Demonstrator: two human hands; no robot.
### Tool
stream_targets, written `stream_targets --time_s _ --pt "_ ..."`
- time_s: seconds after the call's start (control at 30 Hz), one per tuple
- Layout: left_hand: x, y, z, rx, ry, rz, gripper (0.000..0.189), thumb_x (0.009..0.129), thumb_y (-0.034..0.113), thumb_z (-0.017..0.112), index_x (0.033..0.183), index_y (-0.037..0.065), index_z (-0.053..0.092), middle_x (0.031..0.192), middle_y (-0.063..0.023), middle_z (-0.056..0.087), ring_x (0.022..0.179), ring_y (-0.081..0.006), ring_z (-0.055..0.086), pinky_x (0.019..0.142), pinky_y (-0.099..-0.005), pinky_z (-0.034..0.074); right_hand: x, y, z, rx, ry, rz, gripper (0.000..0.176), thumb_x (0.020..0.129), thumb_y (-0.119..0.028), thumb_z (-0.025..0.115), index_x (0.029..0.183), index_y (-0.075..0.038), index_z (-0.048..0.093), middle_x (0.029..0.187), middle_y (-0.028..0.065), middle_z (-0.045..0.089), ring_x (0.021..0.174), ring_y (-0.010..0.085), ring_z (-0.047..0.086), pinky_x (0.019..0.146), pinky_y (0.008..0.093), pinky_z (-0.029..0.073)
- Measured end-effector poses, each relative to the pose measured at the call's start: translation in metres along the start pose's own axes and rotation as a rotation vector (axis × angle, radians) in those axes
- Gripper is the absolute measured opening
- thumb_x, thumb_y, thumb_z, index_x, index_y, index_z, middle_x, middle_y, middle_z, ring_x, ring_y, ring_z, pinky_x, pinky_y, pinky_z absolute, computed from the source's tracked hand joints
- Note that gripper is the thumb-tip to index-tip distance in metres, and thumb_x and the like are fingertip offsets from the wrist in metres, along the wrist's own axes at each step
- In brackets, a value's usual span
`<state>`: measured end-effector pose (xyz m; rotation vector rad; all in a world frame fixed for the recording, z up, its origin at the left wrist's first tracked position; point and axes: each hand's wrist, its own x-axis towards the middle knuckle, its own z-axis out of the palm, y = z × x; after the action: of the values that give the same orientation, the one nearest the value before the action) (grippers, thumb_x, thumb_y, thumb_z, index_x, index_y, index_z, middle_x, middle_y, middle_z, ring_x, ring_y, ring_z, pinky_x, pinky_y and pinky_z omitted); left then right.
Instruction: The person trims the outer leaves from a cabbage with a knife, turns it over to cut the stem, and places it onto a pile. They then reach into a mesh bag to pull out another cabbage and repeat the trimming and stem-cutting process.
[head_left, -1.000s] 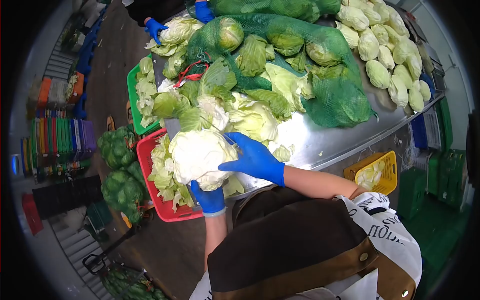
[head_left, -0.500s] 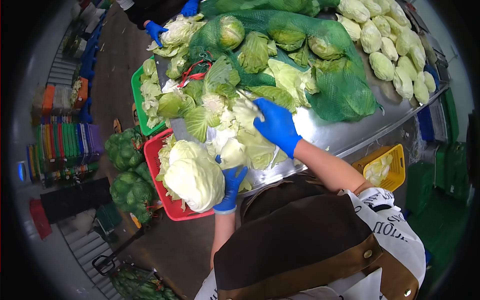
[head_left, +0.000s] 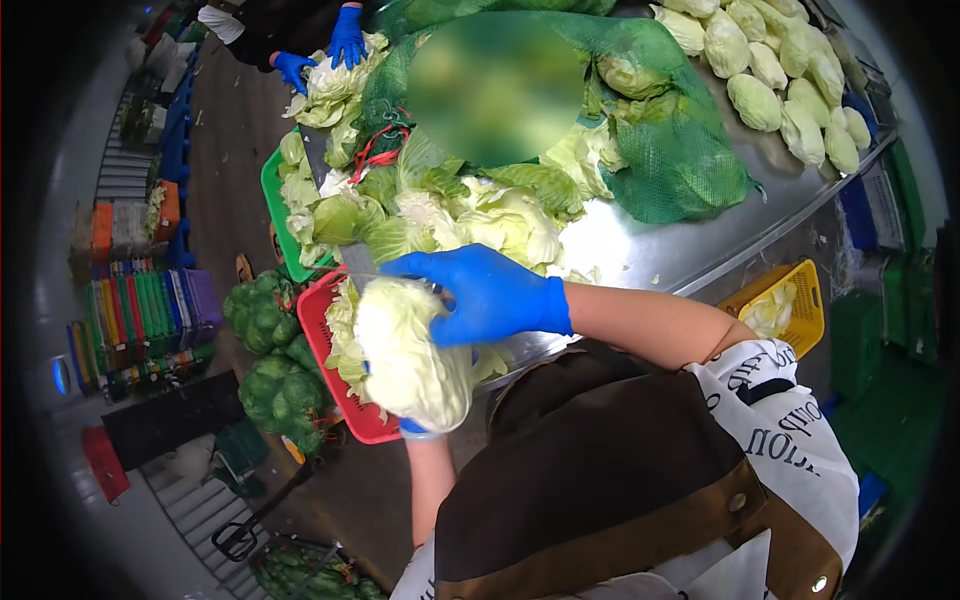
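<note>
A pale, trimmed cabbage [head_left: 410,355] is held up in front of me, over the red crate's near side. My left hand [head_left: 415,427], in a blue glove, supports it from below; the fingers are mostly hidden behind it. My blue-gloved right hand [head_left: 490,295] lies across the top of the cabbage, fingers curled. A thin knife [head_left: 347,270] sticks out leftward from that hand, its handle hidden in the grip. Beyond lie loose cabbage leaves [head_left: 510,220] on the metal table [head_left: 640,245].
A red crate [head_left: 362,418] and a green crate [head_left: 275,215] with leaves stand at the table's left edge. Green net sacks [head_left: 680,170] lie on top. Trimmed cabbages [head_left: 755,100] are piled far right. A co-worker's gloved hands [head_left: 347,38] touch leaves. A yellow basket [head_left: 808,305] stands right.
My right hand has come from the leaves on the table, toward me and left, onto the cabbage. The cabbage has turned and shifted slightly right, now covering most of my left hand.
</note>
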<state>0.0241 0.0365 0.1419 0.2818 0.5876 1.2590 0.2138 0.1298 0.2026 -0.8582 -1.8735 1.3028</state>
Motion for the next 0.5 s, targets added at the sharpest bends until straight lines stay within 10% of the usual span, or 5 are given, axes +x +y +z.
stream_targets --time_s 0.23,0.3,0.5 --pt "-0.010 -0.041 -0.044 -0.026 0.032 -0.130 0.054 0.099 0.037 0.038 0.142 0.006 0.029 0.140 -0.0104 0.038 0.128 -0.0214 0.038 0.107 -0.0357 0.032 -0.011 0.076 -0.013 0.082 0.144 0.306 0.047 0.073 -0.016 0.065 0.119 -0.009 0.060 0.102 0.0138 0.067 0.087 0.0271 0.066 0.077 0.0339 0.051" --pt "-0.007 -0.050 -0.040 -0.041 0.004 -0.134 0.055 0.099 0.038 0.038 0.142 0.005 0.029 0.140 -0.0106 0.038 0.128 -0.0217 0.038 0.107 -0.0362 0.032 -0.021 0.087 -0.041 -0.582 0.241 0.231 0.047 0.075 -0.024 0.072 0.118 -0.008 0.061 0.108 0.0128 0.066 0.089 0.0266 0.066 0.079 0.0345 0.051" --pt "0.007 -0.051 -0.039 0.033 -0.021 -0.137 0.057 0.099 0.040 0.037 0.143 0.005 0.029 0.141 -0.0111 0.037 0.129 -0.0228 0.037 0.108 -0.0375 0.030 -0.033 0.007 -0.019 0.225 -0.040 0.148 0.068 0.069 -0.031 0.083 0.129 -0.011 0.057 0.117 0.0027 0.064 0.068 0.0069 0.046 0.070 0.0237 0.045"
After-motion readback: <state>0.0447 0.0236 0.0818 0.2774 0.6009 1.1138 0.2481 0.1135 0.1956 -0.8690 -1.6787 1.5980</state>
